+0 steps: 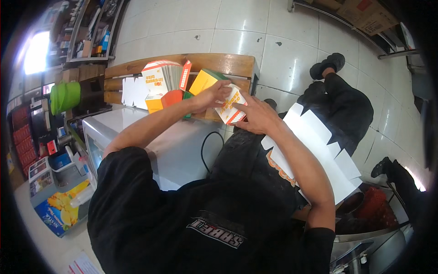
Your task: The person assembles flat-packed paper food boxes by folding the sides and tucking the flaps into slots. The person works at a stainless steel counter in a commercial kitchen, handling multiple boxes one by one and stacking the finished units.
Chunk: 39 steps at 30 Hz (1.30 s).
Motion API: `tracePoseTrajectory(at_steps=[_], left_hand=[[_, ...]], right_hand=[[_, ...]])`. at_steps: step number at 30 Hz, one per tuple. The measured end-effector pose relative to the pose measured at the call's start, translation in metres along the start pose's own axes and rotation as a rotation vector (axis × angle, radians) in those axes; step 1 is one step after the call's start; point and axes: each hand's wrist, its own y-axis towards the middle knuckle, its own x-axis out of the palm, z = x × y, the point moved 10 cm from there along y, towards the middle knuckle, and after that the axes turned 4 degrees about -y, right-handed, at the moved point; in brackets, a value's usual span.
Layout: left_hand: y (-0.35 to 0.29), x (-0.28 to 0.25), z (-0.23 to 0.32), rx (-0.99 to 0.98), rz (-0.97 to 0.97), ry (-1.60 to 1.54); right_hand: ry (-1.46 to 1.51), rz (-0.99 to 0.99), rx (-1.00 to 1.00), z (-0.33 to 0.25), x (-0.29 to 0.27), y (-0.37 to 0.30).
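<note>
Between my two hands is a small white and orange cardboard food box (232,108), tilted, above the edge of a wooden bench. My left hand (211,97) has its fingers curled on the box's upper left side. From the right, my right hand (259,116) grips the box with thumb and fingers. Beside my left hand stands a yellow and green box (203,82). A stack of flattened printed cartons (163,76) lies left of it, with a red piece (171,97) in front. White flat cardboard sheets (315,148) rest under my right forearm, across my lap.
The wooden bench (219,60) runs along the far side. A white appliance (137,130) with a black cable (204,148) is at my left, near a green basket (65,97). Dark-trousered legs (353,102) and shoes are at right, and shelves (91,34) at far left.
</note>
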Motion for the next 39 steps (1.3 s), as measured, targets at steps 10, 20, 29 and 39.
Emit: tracePoseTrajectory(at_steps=[10,20,29,39], left_hand=[[-0.049,-0.156,-0.032,-0.318,0.233,1.355],[-0.081,-0.176,0.022,-0.039,0.622,0.537],[-0.127,-0.091,0.15,0.236,0.419,0.728],[-0.063,-0.024,0.072,-0.295,-0.438,1.121]], right_hand=[[0.052,0.0,-0.024,-0.004,-0.006,0.0],[0.038,0.029,-0.034,-0.001,-0.006,-0.001],[0.047,0.044,-0.045,0.001,-0.003,0.0],[0.034,0.033,-0.053,0.001,-0.004,-0.001]])
